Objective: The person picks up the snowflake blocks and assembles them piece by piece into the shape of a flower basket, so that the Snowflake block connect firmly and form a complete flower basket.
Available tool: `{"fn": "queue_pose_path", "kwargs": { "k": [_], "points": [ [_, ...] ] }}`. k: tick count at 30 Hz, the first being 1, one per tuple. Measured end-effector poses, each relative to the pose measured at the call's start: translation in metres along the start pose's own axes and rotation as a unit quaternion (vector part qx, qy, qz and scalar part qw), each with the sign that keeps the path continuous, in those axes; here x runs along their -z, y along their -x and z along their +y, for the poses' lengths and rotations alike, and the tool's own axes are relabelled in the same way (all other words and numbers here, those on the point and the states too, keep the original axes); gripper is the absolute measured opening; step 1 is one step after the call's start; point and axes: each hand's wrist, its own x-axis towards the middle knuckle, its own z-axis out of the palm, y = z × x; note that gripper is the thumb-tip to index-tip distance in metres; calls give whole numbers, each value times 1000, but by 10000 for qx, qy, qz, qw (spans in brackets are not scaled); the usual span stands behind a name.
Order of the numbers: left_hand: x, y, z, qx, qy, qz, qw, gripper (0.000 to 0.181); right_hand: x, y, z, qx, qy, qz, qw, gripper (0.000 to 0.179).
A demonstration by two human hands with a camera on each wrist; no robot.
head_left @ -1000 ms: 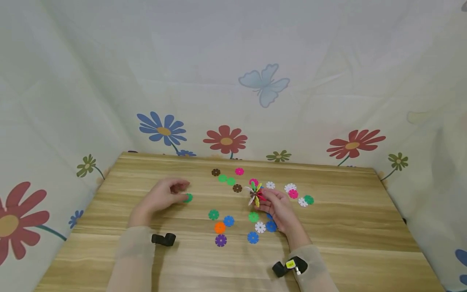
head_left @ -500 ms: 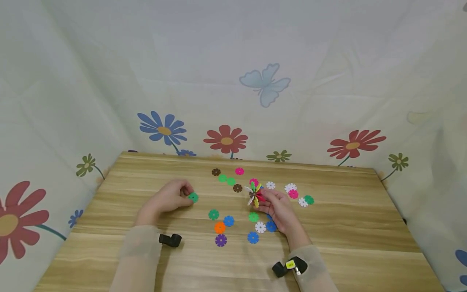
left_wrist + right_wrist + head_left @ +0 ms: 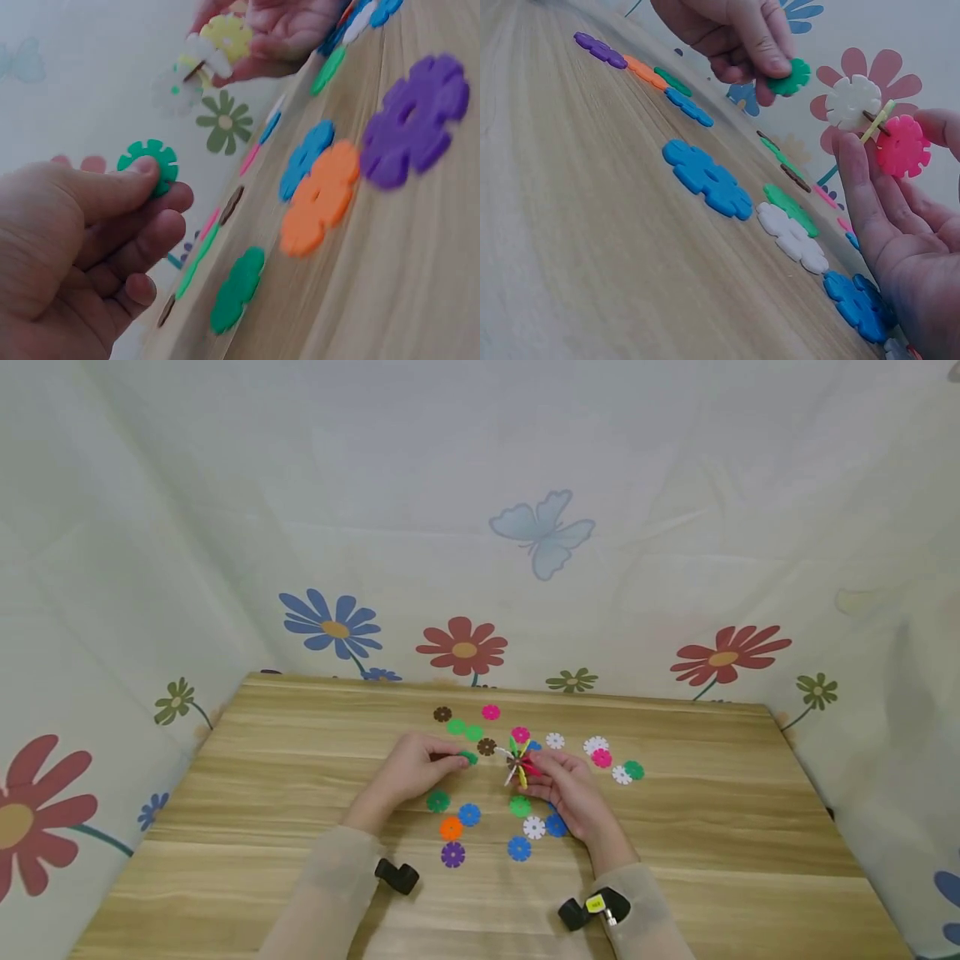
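Observation:
Between thumb and fingers my left hand (image 3: 414,769) pinches a dark green notched disc (image 3: 148,166), a snowflake-shaped building piece, held above the table. A short gap to its right, my right hand (image 3: 572,785) holds a cluster of interlocked snowflake discs (image 3: 517,762). White, yellow, green, brown and pink-red discs stick out from this cluster in a star. In the right wrist view its pink disc (image 3: 904,147) sits at the fingertips, with a white disc (image 3: 853,103) on the far side. My right palm and fingers hide part of the cluster in the head view.
Loose discs lie on the wooden table (image 3: 720,827): an orange one (image 3: 452,828), a purple one (image 3: 453,855) and several blue, green and white ones near the middle. Brown, pink and light green discs (image 3: 457,727) lie farther back. A flower-printed cloth (image 3: 637,593) hangs behind.
My left hand has picked up the dark green disc from the left of the table and carried it right, close to the cluster. My right hand has stayed nearly still with the cluster.

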Motion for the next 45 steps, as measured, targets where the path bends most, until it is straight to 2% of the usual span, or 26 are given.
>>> {"fn": "queue_pose_path", "kwargs": {
  "k": [6, 10, 14, 19, 27, 34, 45],
  "points": [
    [-14, -2, 14, -141, 524, 138, 9984, 13, 0, 1, -1, 15, -98, -34, 9999, 21],
    [-24, -2, 21, -59, 942, 218, 9953, 13, -1, 1, -2, 32, -197, -86, 9998, 22],
    [-32, -3, 25, -167, 1005, 216, 9946, 8, -3, 2, -3, 31, -237, -92, 9997, 22],
    [-37, -4, 26, -540, 789, 199, 9952, 7, -3, 2, -3, 13, -296, -75, 9995, 20],
    [-39, -2, 30, -718, 626, 254, 9951, 9, -3, 3, -2, 64, -304, -158, 9994, 18],
    [-43, -1, 32, -922, 11, 369, 9951, 11, -3, 3, -1, 148, -243, -163, 9995, 16],
    [-51, 2, 37, -1399, -610, 684, 9859, 14, -3, 3, -2, 219, -336, -31, 9992, 14]
  ]
}}
